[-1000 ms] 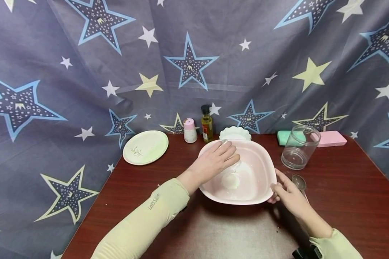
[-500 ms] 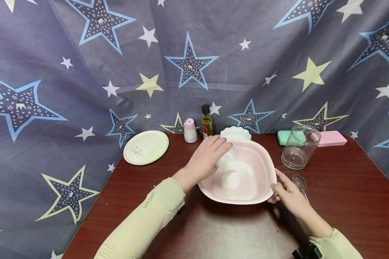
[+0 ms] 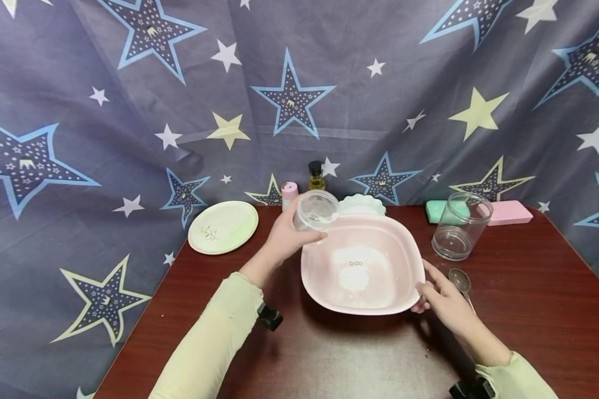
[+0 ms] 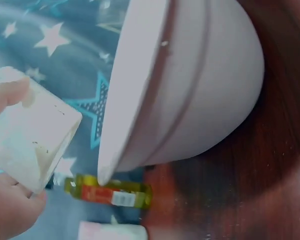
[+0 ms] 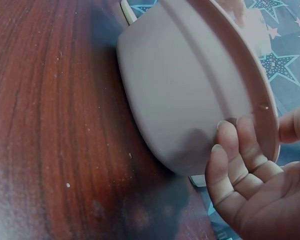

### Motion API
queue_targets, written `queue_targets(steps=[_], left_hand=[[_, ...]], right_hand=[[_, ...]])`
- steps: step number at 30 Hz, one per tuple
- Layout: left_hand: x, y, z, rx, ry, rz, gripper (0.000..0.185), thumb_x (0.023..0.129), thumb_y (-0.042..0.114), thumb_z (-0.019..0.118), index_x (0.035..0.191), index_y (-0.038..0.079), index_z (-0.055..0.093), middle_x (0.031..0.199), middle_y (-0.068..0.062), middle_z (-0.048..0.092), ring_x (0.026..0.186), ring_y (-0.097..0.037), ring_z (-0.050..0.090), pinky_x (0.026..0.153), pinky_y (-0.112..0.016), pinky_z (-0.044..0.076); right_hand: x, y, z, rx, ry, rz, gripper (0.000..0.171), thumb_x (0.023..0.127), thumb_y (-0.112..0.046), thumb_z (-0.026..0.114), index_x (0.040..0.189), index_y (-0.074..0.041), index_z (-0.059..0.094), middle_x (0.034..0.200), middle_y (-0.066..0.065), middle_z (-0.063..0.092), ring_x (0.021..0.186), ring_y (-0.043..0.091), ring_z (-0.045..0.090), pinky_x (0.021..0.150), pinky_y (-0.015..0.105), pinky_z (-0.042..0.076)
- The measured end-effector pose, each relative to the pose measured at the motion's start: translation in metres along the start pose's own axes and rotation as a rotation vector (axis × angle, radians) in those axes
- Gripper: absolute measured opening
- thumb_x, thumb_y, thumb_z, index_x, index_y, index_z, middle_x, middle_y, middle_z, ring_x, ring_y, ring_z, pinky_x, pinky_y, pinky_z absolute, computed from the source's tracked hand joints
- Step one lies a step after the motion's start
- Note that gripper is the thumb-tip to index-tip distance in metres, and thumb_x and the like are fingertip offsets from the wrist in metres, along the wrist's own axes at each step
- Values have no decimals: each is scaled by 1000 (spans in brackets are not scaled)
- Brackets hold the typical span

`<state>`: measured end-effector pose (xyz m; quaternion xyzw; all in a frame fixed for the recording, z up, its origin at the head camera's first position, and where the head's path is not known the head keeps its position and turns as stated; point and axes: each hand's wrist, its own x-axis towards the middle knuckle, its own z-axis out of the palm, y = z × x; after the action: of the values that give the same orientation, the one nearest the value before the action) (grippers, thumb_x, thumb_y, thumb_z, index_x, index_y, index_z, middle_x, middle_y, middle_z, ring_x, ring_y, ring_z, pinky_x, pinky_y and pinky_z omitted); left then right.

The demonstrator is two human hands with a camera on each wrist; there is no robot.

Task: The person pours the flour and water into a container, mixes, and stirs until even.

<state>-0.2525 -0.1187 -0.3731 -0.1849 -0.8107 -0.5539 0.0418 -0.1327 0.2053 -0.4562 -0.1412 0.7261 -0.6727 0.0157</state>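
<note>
Both hands busy: left hand [image 3: 279, 241] grips cup [image 3: 315, 210], mouth seemingly toward camera; right hand [image 3: 441, 302] clasps bowl [image 3: 404, 244] rim.

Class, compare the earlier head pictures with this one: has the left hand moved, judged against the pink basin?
Yes. The left hand, gripping the small clear cup, has come up out of the pink basin to its far-left rim.
</note>
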Motion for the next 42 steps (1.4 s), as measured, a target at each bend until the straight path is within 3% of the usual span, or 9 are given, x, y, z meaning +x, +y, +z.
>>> queue_targets(steps=[4,8,16,26,36,42], left_hand=[[2,-13,-15,-236,54,-116,82,76,7,83,146,19,42,130,-8,55,118,-22,51,103,-39,38],[2,-27,-29,-325,122,-173,77,81,7,79,147,14,40,132,-10,54,119,-23,50,103,-39,37],[-4,-69,-44,-234,247,-238,83,78,9,80,147,7,33,138,-13,47,124,-23,44,107,-35,32],[-11,-120,-44,-107,206,-282,88,76,10,83,148,7,31,142,-14,44,129,-28,40,109,-39,28],[-20,-136,-40,-54,202,-306,89,74,9,84,148,6,35,140,-17,47,130,-30,42,109,-41,29],[-18,-136,-41,-69,154,-327,89,76,12,83,148,5,32,142,-19,44,132,-32,39,110,-43,27]], right_hand=[[0,0,-1,-1,2,6,57,100,3,39,147,16,11,76,3,66,61,15,64,57,29,54],[0,-1,0,-8,10,20,57,100,3,40,147,15,12,76,3,66,61,15,64,57,29,54],[0,1,1,-20,10,33,56,101,1,41,148,13,13,75,3,65,62,15,63,58,29,53],[0,0,0,-15,2,51,56,102,0,40,149,12,14,76,8,64,63,16,63,59,31,54],[0,0,2,-5,4,44,55,101,0,40,149,12,15,75,8,64,62,17,63,59,32,54],[0,0,0,-11,14,46,55,102,-1,40,149,11,15,75,9,63,63,17,63,58,31,53]])
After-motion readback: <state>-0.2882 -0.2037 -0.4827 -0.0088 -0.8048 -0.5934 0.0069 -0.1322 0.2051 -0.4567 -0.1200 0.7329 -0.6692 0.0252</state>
